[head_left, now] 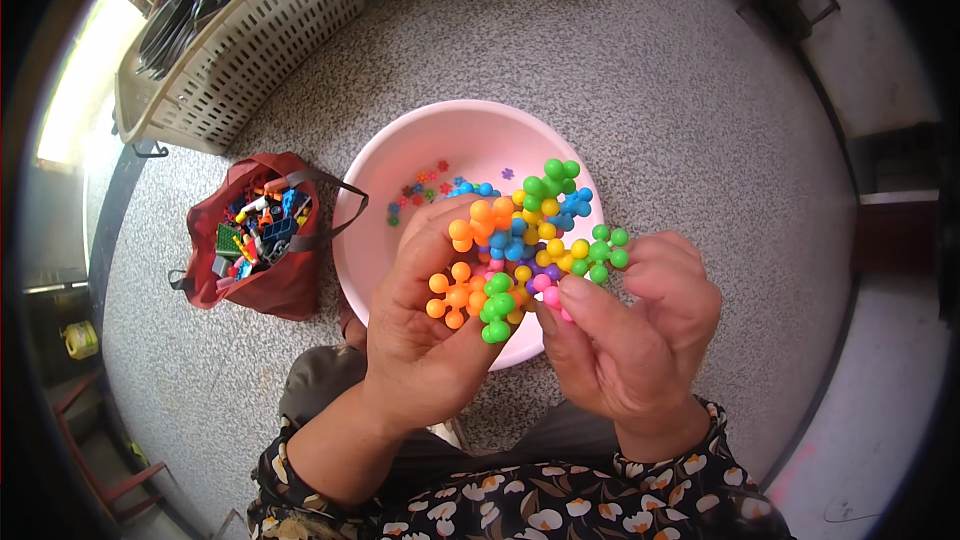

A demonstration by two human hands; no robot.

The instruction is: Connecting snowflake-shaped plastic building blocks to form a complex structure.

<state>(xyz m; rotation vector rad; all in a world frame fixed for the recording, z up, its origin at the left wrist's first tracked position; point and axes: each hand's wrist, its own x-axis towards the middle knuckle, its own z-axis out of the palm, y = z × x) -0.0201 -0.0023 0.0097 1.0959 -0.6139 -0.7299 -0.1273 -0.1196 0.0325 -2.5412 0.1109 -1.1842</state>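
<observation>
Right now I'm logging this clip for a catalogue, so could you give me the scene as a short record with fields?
Setting: speckled grey stone floor, person seated, seen from above
Left hand: grips the cluster of multicoloured knobbly plastic connector pieces
Right hand: pinches a pink piece at the cluster's lower edge
Below the cluster: round pink plastic basin holding a few small loose pieces
Left of basin: open red fabric bag of assorted toy bricks
Upper left: cream slotted plastic crate

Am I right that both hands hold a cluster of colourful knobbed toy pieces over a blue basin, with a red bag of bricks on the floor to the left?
Not quite. The head view shows the basin is pink, not blue. Otherwise yes: the left hand and right hand hold the toy cluster, and the red bag lies left.
</observation>
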